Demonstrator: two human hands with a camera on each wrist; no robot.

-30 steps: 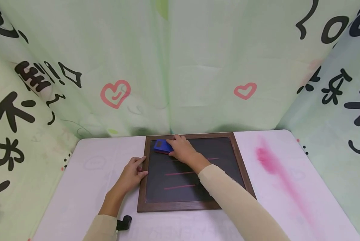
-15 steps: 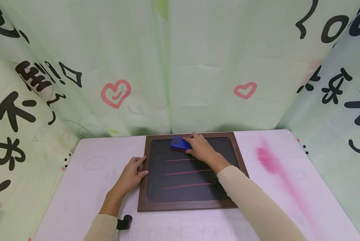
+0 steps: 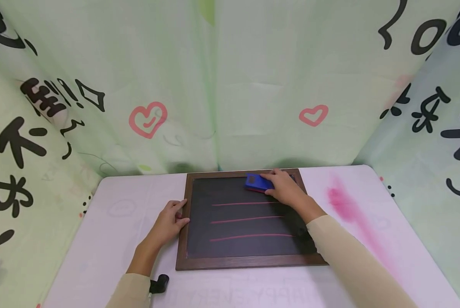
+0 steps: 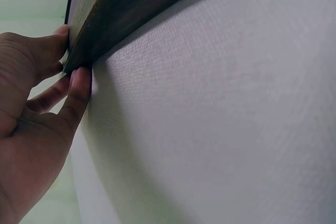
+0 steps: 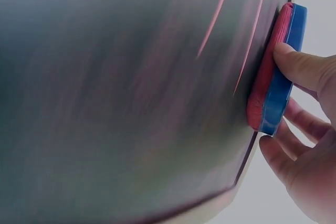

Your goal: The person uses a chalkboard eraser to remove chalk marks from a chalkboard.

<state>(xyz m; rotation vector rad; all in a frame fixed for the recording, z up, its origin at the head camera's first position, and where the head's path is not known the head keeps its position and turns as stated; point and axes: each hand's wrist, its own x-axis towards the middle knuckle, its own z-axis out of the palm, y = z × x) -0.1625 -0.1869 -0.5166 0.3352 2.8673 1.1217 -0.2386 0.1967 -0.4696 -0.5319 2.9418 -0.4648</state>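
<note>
A chalkboard (image 3: pixel 230 248) with a brown wooden frame lies on the table and bears several thin pink lines. Near its top edge, toward the right, a blue eraser (image 3: pixel 258 183) with a red felt underside sits against the dark surface. My right hand (image 3: pixel 288 188) grips this eraser, thumb on the near side and fingers on the far side; the right wrist view shows its red felt (image 5: pixel 269 72) facing the board. At the left edge of the frame, my left hand (image 3: pixel 167 222) holds the wood with thumb and fingertips. The left wrist view shows those fingers around the frame (image 4: pixel 121 19).
The board rests on a pale table (image 3: pixel 110 239). A pink smear (image 3: pixel 345 205) marks the tabletop on the right. Pale green curtains (image 3: pixel 253 85) with black lettering and pink hearts hang behind and at both sides. A black device (image 3: pixel 159 284) is at the left wrist.
My right hand has slid the eraser rightward along the top of the board, from near the upper left corner. More of the pink lines now shows. The left hand stays put.
</note>
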